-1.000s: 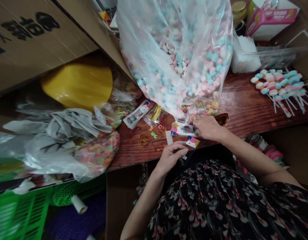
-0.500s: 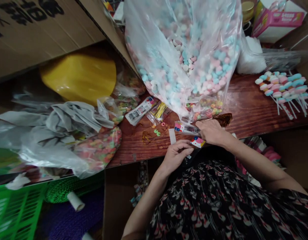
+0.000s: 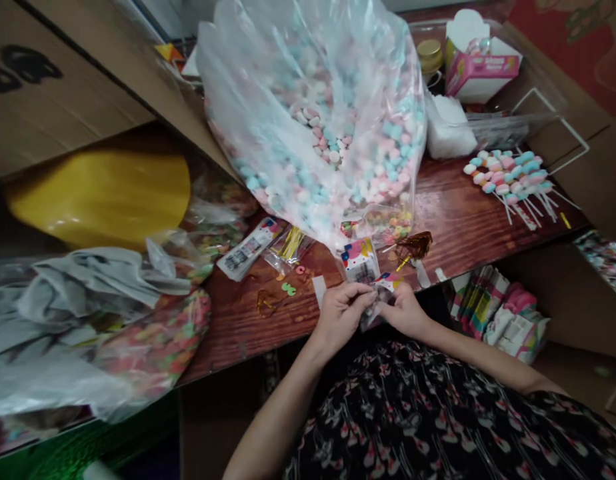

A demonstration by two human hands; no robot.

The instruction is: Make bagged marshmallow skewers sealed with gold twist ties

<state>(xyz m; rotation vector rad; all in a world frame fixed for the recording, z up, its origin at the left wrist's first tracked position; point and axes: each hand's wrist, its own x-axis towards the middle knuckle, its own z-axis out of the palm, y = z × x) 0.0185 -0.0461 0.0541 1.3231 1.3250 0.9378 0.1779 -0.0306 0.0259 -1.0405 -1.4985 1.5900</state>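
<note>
While left hand (image 3: 339, 315) and right hand (image 3: 407, 312) pinch a clear, dot-printed plastic sachet (image 3: 374, 315), pastel candy skewers (image 3: 513, 179) lie assembled at right, loose pastel candies (image 3: 333, 143) bagged far centre.

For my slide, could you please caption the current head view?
Both hands pinch a small clear packet at a wooden table, in front of a large bag of pastel sweets.

Left hand (image 3: 342, 315), right hand (image 3: 407, 313) pinch packet (image 3: 373, 315) (see-through)
</note>
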